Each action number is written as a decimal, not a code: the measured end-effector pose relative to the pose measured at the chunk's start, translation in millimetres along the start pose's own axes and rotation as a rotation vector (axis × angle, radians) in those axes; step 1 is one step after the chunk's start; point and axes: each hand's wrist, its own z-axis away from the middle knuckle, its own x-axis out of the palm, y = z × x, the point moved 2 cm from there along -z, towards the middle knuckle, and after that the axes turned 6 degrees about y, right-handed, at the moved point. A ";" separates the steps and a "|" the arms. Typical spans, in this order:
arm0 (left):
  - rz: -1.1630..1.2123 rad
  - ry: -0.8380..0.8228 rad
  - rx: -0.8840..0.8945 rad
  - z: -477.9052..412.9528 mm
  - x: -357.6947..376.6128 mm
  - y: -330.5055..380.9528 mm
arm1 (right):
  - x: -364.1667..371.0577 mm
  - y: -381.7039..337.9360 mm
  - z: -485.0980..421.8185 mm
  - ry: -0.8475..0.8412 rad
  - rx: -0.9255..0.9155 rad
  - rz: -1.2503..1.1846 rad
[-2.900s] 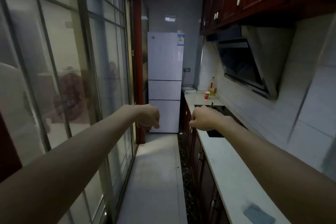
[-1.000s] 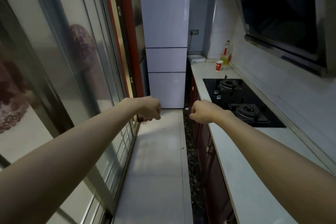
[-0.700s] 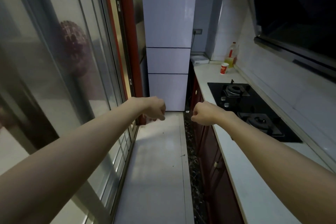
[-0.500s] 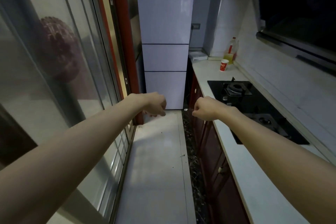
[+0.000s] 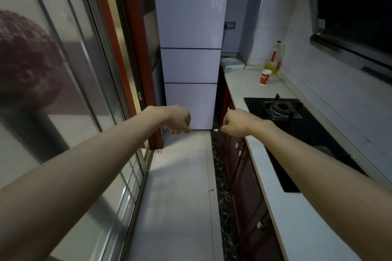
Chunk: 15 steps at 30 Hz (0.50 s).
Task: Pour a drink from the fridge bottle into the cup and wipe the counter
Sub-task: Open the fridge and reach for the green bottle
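A tall white fridge point(image 5: 188, 48) with three closed doors stands at the far end of the narrow kitchen aisle. On the white counter point(image 5: 248, 82) to its right sits a red-and-white paper cup point(image 5: 265, 77), upright. Both my arms stretch forward over the floor. My left hand point(image 5: 179, 119) and my right hand point(image 5: 232, 123) hang with fingers curled into fists and hold nothing. They hover in front of the fridge's bottom door, apart from it. No fridge bottle is in sight.
A bottle of yellow oil point(image 5: 274, 58) stands behind the cup at the wall. A black gas hob point(image 5: 284, 112) is set in the counter, under a range hood point(image 5: 350, 27). Sliding glass doors point(image 5: 63, 91) line the left side. Dark red cabinets point(image 5: 244, 176) run below the counter.
I have moved down the aisle toward the fridge, which now looms larger. The cup and hob have come closer. Both fists stay curled and held out in front.
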 end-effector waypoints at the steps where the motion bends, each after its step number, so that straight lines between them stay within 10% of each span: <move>1: -0.002 0.006 -0.008 -8.9 -5.9 -2.9 | -3.0 5.7 -13.2 0.004 -0.012 0.007; 15: -0.061 0.092 -0.157 -108.0 -69.6 -37.3 | -33.4 51.6 -170.0 0.034 -0.167 0.003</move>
